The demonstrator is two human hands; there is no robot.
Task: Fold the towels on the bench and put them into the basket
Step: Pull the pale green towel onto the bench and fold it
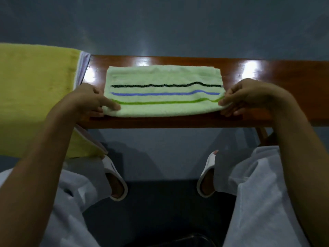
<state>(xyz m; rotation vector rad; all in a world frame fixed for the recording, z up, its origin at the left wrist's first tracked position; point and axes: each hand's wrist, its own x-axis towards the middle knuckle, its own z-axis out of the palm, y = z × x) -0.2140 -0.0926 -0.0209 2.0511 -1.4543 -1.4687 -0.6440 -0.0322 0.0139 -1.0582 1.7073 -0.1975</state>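
A pale green towel (160,75) with black, blue and green stripes lies folded flat on the desk (284,72). The left hand (89,100) pinches its near left corner and the right hand (249,95) its near right corner. A yellow towel (35,86) drapes over the desk's left end.

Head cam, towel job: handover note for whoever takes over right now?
Left hand: pinches the near-left corner of the striped towel.
Right hand: pinches its near-right corner.
Striped towel: flat on the bench, stripes up, apparently partly folded.
Yellow towel: draped over the bench's left end, unfolded.
Done: nothing visibly in a basket; no basket clearly in view.
Left: finish the striped towel's fold, fold the yellow towel, put both in the basket.
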